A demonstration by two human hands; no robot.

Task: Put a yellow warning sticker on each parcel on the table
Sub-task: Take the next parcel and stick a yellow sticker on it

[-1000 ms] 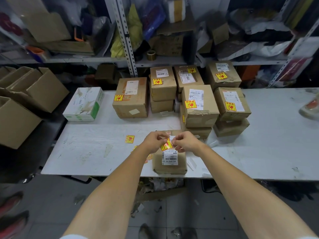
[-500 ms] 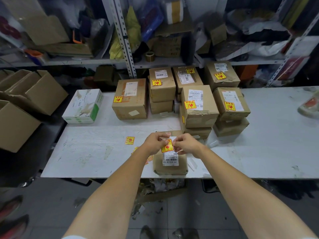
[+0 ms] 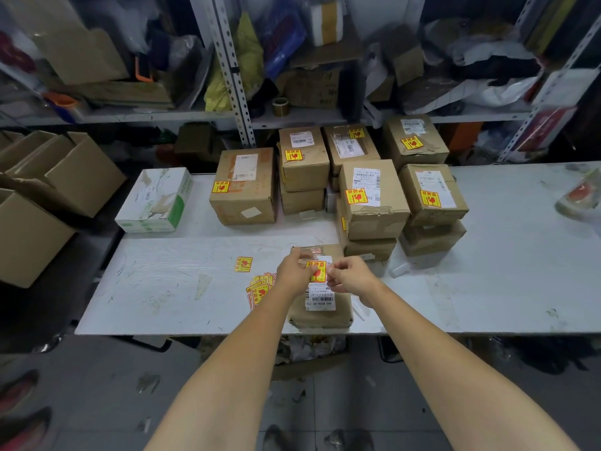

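Sticker (image 3: 316,271) between left hand (image 3: 294,271) and right hand (image 3: 351,275)

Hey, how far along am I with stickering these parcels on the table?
Done: six top parcels at the back show warning stickers, for example the large box. In hand: left hand and right hand pinch a yellow sticker over the near parcel, not yet pressed down. Left: the white-green box shows no sticker; lower stacked boxes have hidden tops; spare stickers lie ready.
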